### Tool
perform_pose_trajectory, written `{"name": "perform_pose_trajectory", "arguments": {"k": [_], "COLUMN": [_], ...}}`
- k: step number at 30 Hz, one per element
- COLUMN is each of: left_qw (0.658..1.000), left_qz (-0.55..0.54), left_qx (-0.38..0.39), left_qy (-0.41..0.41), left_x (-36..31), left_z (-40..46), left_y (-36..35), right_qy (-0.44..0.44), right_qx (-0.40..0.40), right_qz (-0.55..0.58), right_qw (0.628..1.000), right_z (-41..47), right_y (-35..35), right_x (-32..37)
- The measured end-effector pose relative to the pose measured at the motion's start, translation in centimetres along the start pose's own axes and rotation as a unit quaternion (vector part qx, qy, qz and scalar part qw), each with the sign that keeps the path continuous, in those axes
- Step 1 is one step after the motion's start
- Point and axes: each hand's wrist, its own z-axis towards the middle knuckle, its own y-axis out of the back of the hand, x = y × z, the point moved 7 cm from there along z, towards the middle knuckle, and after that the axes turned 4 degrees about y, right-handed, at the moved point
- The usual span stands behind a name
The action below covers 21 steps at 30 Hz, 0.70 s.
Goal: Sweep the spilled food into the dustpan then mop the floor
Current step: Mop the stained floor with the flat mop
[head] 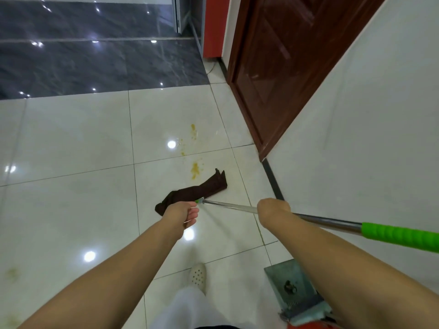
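Note:
My right hand (273, 210) grips the metal pole of a mop (230, 205) with a green handle sleeve. The mop's dark brown cloth head (204, 188) lies flat on the white tile floor, just below a yellow food smear (195, 170). More yellow spots (193, 132) sit further out on the tiles. My left hand (183, 213) hovers in front of the mop's green joint with its fingers loosely curled, and nothing shows in it. A grey dustpan (280, 276) holding some dark debris stands at the lower right, partly hidden by my right forearm.
A brown wooden door (285, 67) and a white wall (368, 138) close off the right side. Dark grey glossy tiles (95, 62) begin at the back. My foot in a white perforated shoe (197, 275) stands between my arms. Faint yellowish marks (13, 274) stain the floor at far left.

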Motion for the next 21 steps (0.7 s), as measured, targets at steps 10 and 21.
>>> {"name": "perform_pose_trajectory", "arguments": {"k": [10, 21], "left_qw": [0.999, 0.995], "left_qz": [-0.014, 0.042], "left_qx": [0.015, 0.087], "left_qy": [-0.045, -0.035], "left_x": [11.2, 30.4], "left_z": [-3.3, -6.7], "left_y": [-2.4, -9.6], "right_qy": [0.013, 0.069], "right_qx": [0.005, 0.065], "right_qz": [0.084, 0.229], "right_qw": [0.996, 0.969], "right_z": [-5.9, -17.7], "right_y": [-10.8, -25.7], "right_x": [-1.8, -3.6]}}
